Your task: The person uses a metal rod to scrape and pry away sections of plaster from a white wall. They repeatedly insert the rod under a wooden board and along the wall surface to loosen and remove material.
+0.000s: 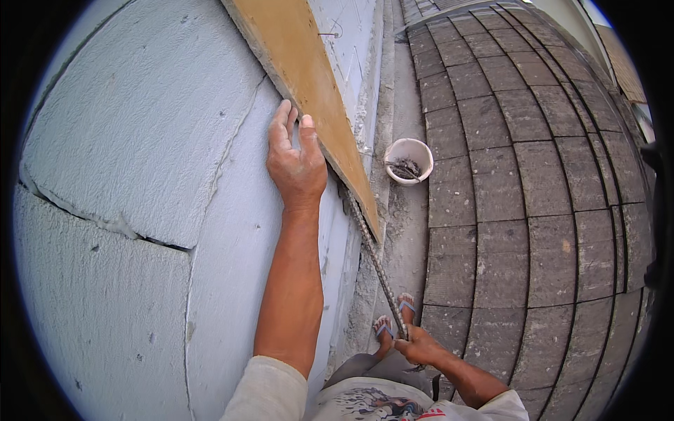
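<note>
A long yellow-faced board (310,63) runs slantwise along the pale block wall (142,126). At the board's left edge is my left hand (297,155), its thumb and fingers apart and the fingertips against or very close to that edge. Lower down, my right hand (420,344) is closed around the near end of a ribbed steel bar (380,268). From there the bar slants up to the board's lower end, where its far end is hidden. A white bucket (427,158) stands beyond the board's tip, with dark grey material and a thin tool inside.
A narrow rough concrete ledge (400,231) runs between the wall and a roof of weathered flat tiles (500,184). My sandalled feet (387,326) stand on it. A bent wire (329,34) sticks out near the board's upper right side.
</note>
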Available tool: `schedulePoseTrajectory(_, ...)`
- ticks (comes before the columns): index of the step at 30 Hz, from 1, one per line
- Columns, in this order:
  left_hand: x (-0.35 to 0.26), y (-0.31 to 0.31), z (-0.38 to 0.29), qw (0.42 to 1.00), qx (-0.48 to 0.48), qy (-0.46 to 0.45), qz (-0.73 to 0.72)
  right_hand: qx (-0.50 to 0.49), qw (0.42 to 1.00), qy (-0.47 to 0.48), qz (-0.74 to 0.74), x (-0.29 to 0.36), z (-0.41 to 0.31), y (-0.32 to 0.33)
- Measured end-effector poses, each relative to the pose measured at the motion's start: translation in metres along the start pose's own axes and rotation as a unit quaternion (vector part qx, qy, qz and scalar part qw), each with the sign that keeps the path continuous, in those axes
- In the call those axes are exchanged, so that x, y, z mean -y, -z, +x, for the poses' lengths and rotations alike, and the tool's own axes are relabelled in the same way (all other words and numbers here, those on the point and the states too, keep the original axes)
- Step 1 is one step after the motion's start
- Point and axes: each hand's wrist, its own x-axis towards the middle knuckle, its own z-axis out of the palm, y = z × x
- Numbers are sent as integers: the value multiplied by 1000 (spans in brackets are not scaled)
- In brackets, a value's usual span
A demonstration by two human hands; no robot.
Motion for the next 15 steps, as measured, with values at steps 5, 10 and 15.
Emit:
schedulePoseTrajectory(5,6,1,0,1000,3,-12,-15,12,998,-61,-10,36,-50,65)
schedulePoseTrajectory(10,8,4,-1,999,9,-29,-16,-17,998,-54,37,28,-31,12)
schedulePoseTrajectory(15,6,3,-3,1000,10,-27,-5,-151,984,89,-26,4,17,-81)
